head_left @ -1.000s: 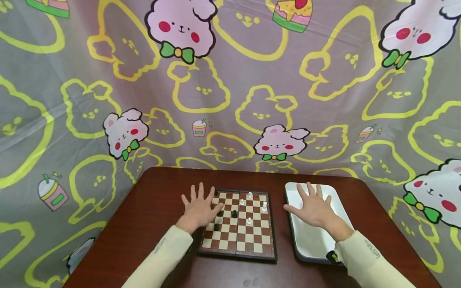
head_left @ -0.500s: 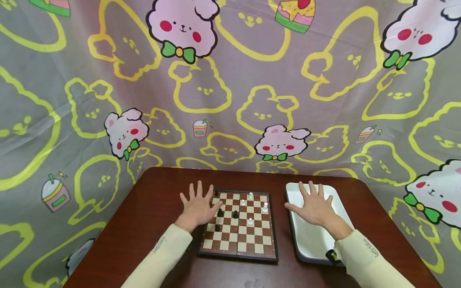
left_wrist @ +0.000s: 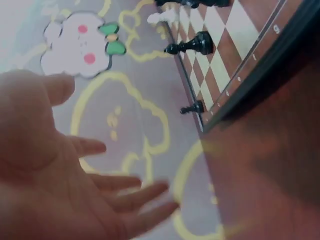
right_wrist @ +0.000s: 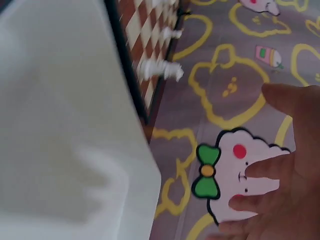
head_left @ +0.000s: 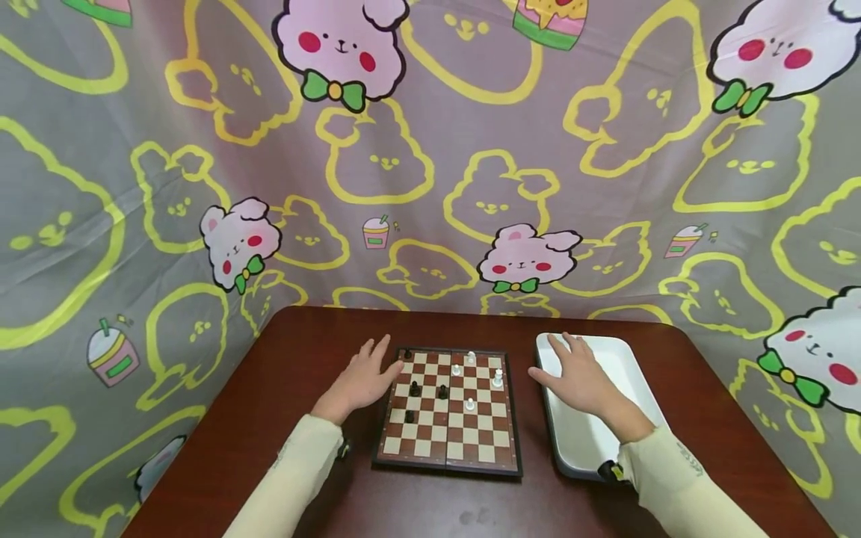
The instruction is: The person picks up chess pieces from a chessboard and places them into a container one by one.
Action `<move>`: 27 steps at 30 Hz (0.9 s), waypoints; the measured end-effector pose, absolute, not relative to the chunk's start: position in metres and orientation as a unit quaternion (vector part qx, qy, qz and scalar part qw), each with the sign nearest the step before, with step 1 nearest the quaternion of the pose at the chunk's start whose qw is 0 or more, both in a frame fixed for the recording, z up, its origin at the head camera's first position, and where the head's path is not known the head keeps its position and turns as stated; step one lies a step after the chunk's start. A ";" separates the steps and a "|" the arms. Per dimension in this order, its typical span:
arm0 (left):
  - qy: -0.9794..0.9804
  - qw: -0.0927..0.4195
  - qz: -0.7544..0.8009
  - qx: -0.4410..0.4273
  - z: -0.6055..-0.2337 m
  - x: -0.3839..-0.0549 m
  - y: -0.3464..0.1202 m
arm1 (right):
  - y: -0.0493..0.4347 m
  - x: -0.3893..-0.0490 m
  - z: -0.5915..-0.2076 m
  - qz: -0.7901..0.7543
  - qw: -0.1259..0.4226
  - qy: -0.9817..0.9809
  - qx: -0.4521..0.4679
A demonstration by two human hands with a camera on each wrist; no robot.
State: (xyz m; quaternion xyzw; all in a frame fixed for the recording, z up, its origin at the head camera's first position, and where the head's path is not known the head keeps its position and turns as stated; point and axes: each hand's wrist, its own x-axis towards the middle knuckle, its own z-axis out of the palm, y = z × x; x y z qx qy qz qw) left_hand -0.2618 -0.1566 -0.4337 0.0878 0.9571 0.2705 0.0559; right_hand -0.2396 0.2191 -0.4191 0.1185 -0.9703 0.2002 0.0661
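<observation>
My left hand (head_left: pixel 358 381) hovers by the left edge of a brown and cream chessboard (head_left: pixel 464 453), fingers extended and nothing held. Over the left side of a white tray (head_left: pixel 647 396) is my right hand (head_left: pixel 580 379), its fingers spread and its palm bare. Several black chess pieces stand on the board's left half, among them one black piece (head_left: pixel 442 391) near the fold and a black pawn (left_wrist: pixel 192 107) by the far corner. White pieces stand on the right half, including a taller white piece (head_left: pixel 498 378) near the right edge and a white pawn (head_left: pixel 470 404).
The dark brown table (head_left: pixel 269 388) reaches back to a patterned cloth (head_left: pixel 430 179) that hangs behind and along both sides. Board and tray lie side by side with a strip of table between them. Each wrist wears a dark strapped device (head_left: pixel 610 471).
Both hands have turned from palms down to more sideways, with the fingers closer together. The left hand has shifted slightly left, away from the board. The head view tilts slightly; the pieces stay put.
</observation>
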 end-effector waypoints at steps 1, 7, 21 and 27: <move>0.950 0.065 0.292 0.085 -0.436 -0.261 -0.162 | 0.215 -0.238 -0.420 0.212 0.064 -0.967 0.128; 0.930 0.098 0.343 0.093 -0.452 -0.260 -0.182 | 0.193 -0.232 -0.429 0.252 0.061 -0.953 0.157; 0.918 0.179 0.315 0.160 -0.484 -0.268 -0.176 | 0.157 -0.228 -0.452 0.338 0.003 -0.929 0.150; 0.916 0.182 0.323 0.155 -0.488 -0.268 -0.172 | 0.138 -0.225 -0.464 0.375 -0.040 -0.917 0.126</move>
